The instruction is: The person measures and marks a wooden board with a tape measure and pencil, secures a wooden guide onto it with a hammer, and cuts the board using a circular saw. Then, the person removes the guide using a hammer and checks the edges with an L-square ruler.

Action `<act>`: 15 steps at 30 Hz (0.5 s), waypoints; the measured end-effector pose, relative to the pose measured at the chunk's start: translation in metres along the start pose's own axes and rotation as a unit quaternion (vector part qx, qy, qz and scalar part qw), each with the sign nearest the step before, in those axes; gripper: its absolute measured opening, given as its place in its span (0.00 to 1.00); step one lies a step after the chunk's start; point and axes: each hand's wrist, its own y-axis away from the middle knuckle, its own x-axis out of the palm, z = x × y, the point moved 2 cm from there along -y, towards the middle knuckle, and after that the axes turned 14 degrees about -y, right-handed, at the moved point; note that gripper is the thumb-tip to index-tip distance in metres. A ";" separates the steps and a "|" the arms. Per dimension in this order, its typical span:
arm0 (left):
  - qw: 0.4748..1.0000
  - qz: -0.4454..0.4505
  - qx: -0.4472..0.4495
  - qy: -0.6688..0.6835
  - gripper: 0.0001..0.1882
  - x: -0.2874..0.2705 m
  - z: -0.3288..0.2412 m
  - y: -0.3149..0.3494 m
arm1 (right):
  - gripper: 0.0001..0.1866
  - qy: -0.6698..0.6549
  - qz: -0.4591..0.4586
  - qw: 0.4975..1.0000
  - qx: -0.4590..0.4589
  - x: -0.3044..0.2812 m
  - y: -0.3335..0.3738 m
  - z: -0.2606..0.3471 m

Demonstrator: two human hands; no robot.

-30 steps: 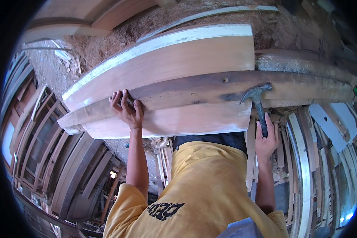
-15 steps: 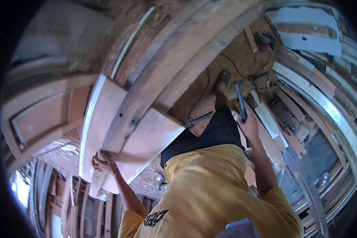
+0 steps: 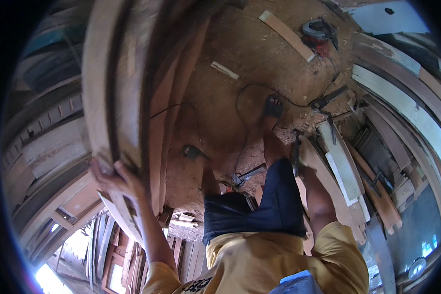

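My left hand [image 3: 118, 180], slightly blurred, is wrapped over the near end of a long grooved wooden plank [image 3: 99, 83]. The plank rises along the left, its far part smeared by motion. A pale wooden piece with a dark slot [image 3: 132, 208] shows just under the hand and wrist. Low on the right, beside my thigh, my right hand [image 3: 305, 172] is closed around a hammer [image 3: 297, 147], seen nearly end-on and in shadow. Brown boards [image 3: 169, 115] stand close along the right side of the plank.
A red and black power tool [image 3: 319, 36] lies on the dirt floor at the far right, near a loose wood strip [image 3: 286, 34]. A dark cable [image 3: 237, 105] loops around my foot. A clamp [image 3: 250, 174] lies before me. Stacked planks [image 3: 402, 98] fill the right.
The view has swung. The plank under my left hand now looks turned on edge, its wide pale face hidden. My right hand and the hammer have come lower, closer to my leg.
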 end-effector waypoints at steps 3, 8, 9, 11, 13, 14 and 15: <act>0.989 -0.034 -0.113 -0.091 0.37 0.006 -0.007 -0.004 | 0.24 0.071 -0.079 0.985 -0.139 -0.066 -0.079 0.056; 0.983 -0.025 -0.180 -0.012 0.34 -0.021 -0.005 0.004 | 0.21 0.239 -0.439 0.767 -0.402 -0.240 -0.212 0.208; 0.981 -0.019 -0.191 0.008 0.33 -0.017 -0.005 0.010 | 0.21 0.251 -0.419 0.780 -0.392 -0.270 -0.243 0.203; 0.980 0.002 -0.199 0.031 0.31 0.004 -0.008 0.024 | 0.20 0.267 -0.355 0.821 -0.359 -0.307 -0.305 0.210; 0.977 0.006 -0.207 0.047 0.30 0.018 -0.007 0.030 | 0.20 0.291 -0.326 0.835 -0.335 -0.340 -0.350 0.218; 0.979 0.000 -0.201 0.044 0.29 0.021 -0.008 0.025 | 0.20 0.299 -0.322 0.836 -0.329 -0.350 -0.365 0.226; 0.983 -0.002 -0.180 0.033 0.29 0.029 -0.019 0.009 | 0.21 0.294 -0.313 0.845 -0.319 -0.352 -0.380 0.229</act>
